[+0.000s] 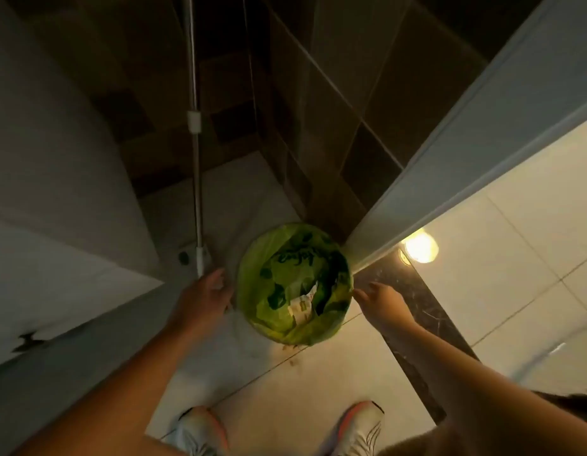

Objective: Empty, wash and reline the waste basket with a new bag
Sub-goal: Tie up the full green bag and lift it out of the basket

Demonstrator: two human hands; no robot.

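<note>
A round waste basket (249, 284) stands on the tiled floor in a corner, lined with a green plastic bag (295, 258) with dark print. Crumpled paper waste (300, 306) lies inside the bag. My left hand (206, 296) reaches down at the basket's left side, fingers loosely spread close to the rim. My right hand (379, 299) is at the basket's right side, its fingertips at the bag's edge. Neither hand clearly grips anything.
A mop pole (196, 179) leans upright just left of the basket. A white door edge (450, 153) stands to the right, with a dark marble threshold (427, 311) below it. A white cabinet (55, 192) fills the left. My two shoes (200, 429) stand on the pale tiles.
</note>
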